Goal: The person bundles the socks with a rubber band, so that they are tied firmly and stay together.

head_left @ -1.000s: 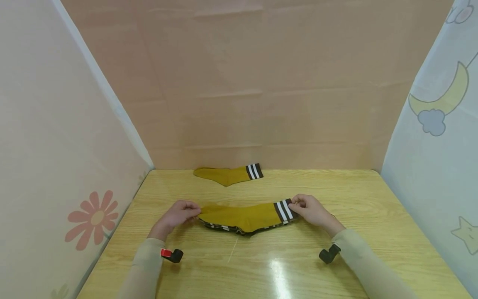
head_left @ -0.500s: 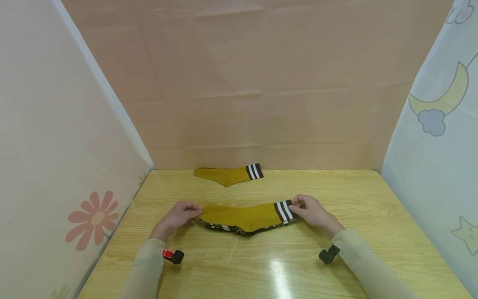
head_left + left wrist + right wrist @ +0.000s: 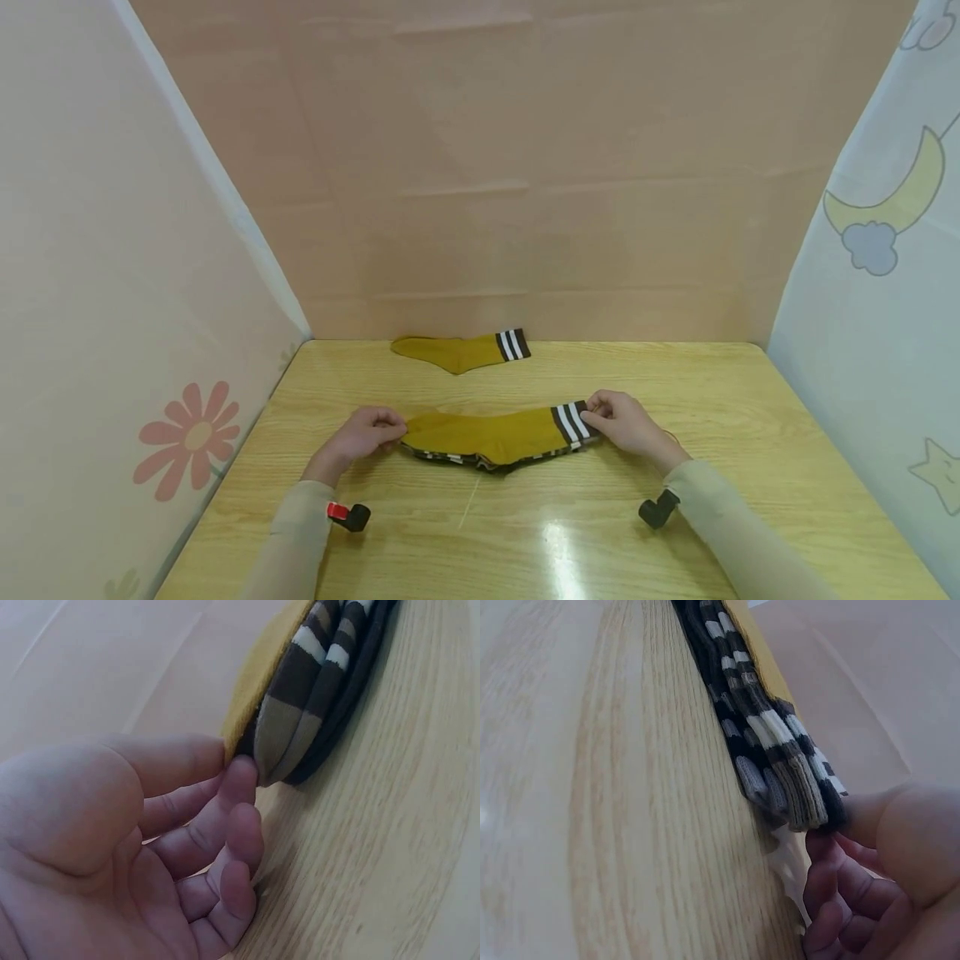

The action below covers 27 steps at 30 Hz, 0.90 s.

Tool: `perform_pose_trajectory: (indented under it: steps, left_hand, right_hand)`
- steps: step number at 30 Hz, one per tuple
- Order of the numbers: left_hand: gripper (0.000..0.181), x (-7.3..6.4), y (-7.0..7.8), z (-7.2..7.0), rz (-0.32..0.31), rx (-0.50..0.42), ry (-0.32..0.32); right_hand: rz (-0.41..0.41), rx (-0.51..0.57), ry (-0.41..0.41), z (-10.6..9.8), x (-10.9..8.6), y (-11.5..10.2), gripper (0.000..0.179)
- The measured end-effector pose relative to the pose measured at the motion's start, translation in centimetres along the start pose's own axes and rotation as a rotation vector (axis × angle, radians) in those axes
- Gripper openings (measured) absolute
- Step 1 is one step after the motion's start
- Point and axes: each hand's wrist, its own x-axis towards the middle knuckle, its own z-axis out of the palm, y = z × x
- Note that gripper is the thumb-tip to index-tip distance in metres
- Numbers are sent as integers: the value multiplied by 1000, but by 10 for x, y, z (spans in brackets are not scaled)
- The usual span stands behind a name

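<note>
A mustard sock [image 3: 480, 435] with a dark, white-striped cuff lies flat on top of other socks near the middle of the table. My left hand [image 3: 366, 432] pinches its toe end between thumb and index finger. At the cuff end, my right hand [image 3: 624, 422] pinches the dark band. Under the mustard layer, the left wrist view reveals striped socks [image 3: 281, 724] in brown, tan and white, with a dark layer below. Grey-and-black layers [image 3: 750, 776] show lowest in the right wrist view. Whether the pinched fingers also take the lower layers is unclear.
Another mustard sock [image 3: 450, 352] with the same striped cuff lies at the back edge of the wooden table [image 3: 420, 533]. A plain backdrop [image 3: 525, 208] stands behind, with printed cloth walls [image 3: 90, 250] on both sides.
Nearly still: both hands keep their pinch on the mustard sock's ends. The left hand has shifted very slightly to the right.
</note>
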Motion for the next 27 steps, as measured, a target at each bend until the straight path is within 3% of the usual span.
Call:
perform_pose_trajectory:
  steps: [10,27]
  left_hand:
    - [21,-1,2,0,28,24,-58]
    - [20,2,0,1,19,4,-40]
  right_hand:
    - [15,-20,2,-1,5,-1,16]
    - [41,-12,-15,-2,8,-3,19]
